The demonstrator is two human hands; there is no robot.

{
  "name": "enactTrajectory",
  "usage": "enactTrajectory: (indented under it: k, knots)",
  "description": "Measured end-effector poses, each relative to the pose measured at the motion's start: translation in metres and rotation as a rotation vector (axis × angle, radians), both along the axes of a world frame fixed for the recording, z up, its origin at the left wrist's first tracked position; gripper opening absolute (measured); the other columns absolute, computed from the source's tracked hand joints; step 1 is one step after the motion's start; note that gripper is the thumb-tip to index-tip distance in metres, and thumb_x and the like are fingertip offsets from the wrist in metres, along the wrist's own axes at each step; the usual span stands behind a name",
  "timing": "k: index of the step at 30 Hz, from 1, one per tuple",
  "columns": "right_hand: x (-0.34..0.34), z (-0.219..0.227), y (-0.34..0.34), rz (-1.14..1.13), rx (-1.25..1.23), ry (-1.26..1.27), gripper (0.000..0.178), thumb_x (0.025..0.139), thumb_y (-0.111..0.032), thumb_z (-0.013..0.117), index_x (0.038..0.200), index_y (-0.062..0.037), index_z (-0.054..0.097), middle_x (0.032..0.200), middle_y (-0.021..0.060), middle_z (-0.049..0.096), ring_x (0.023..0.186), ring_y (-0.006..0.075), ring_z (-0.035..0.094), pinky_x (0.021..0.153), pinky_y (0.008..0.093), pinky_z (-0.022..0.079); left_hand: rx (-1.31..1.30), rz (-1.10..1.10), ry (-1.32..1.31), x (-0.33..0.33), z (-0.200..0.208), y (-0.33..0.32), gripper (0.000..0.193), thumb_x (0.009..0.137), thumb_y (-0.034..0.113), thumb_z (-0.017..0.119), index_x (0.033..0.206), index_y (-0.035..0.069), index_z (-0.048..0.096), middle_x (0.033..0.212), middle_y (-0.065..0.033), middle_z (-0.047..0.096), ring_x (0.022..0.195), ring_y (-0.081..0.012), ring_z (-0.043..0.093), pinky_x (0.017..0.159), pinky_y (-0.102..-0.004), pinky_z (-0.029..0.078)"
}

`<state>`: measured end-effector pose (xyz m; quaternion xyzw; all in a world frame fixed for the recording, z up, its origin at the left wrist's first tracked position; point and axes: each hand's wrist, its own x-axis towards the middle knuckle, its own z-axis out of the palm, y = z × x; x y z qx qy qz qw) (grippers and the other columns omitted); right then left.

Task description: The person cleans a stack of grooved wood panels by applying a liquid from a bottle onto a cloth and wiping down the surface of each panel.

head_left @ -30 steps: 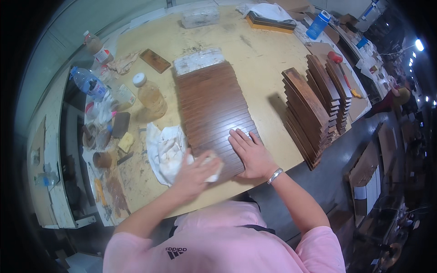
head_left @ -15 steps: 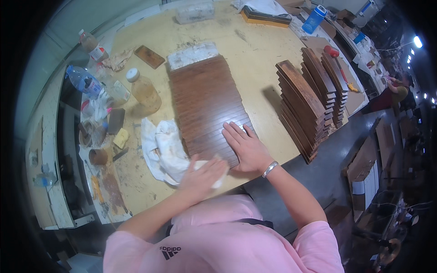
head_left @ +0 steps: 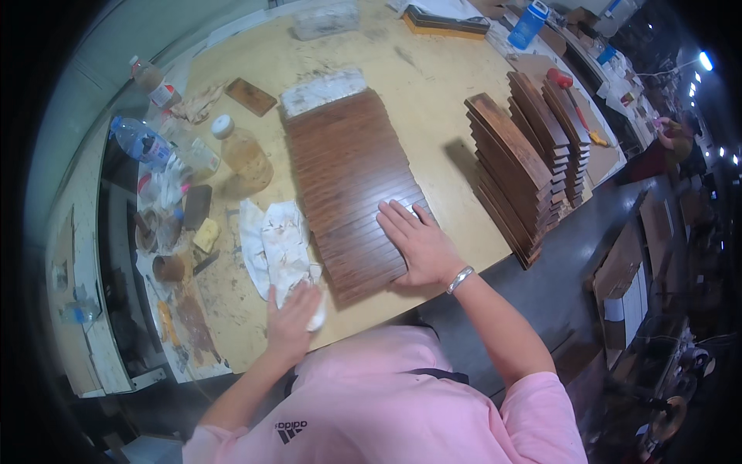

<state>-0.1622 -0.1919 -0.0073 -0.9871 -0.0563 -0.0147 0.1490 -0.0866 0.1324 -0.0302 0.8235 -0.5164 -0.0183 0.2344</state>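
Note:
Dark brown wooden strips point(head_left: 352, 170) lie side by side in a row down the middle of the table, their ends slightly uneven. My right hand point(head_left: 420, 246) rests open on the near right part of them, palm down with fingers spread. To the left of the strips, my left hand point(head_left: 292, 323) is closed on a stained white cloth point(head_left: 284, 240). Part of that cloth lies bunched on the table beyond the hand, and a bit pokes out by the fingers. The grip under the palm is hidden.
Stacked wooden strips point(head_left: 510, 162) stand at the right edge, near a red-headed mallet point(head_left: 559, 78). On the left are a white-capped bottle point(head_left: 246, 158), a blue-capped bottle point(head_left: 141, 141), a yellow sponge point(head_left: 206, 235) and a brown cup point(head_left: 168, 268). A plastic-wrapped block point(head_left: 326, 19) sits at the back.
My left hand has moved left with the cloth, off the near end of the strips. My right hand has stayed in about the same place on them.

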Motion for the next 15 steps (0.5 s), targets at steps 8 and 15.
enactTrajectory:
  k: [8, 15]
  knots:
    - [0.003, -0.005, -0.005, 0.02, 0.036, 0.01, 0.116, 0.061, -0.048, 0.084, 0.153, -0.0027, 0.031, 0.162, 0.0167, 0.028, 0.149, 0.0335, 0.027, 0.121, 0.0518, 0.023, -0.399, 0.158, 0.381, 0.003, 0.046, -0.093, 0.056, 0.08, -0.007, 0.058, 0.136, 0.0, 0.057, 0.138, -0.0177, 0.059, 0.13, -0.0348, 0.055, 0.115, -0.0499, 0.035]
    - [-0.022, 0.011, -0.026, -0.158, 0.056, 0.106, 0.116, 0.064, -0.041, 0.087, 0.153, 0.0029, 0.026, 0.161, 0.0238, 0.022, 0.15, 0.0379, 0.021, 0.121, 0.0531, 0.022, -0.261, 0.313, 0.443, 0.021, 0.025, -0.087, 0.042, 0.089, -0.002, 0.053, 0.131, 0.0, 0.06, 0.135, -0.0204, 0.06, 0.128, -0.0361, 0.055, 0.111, -0.0453, 0.041]
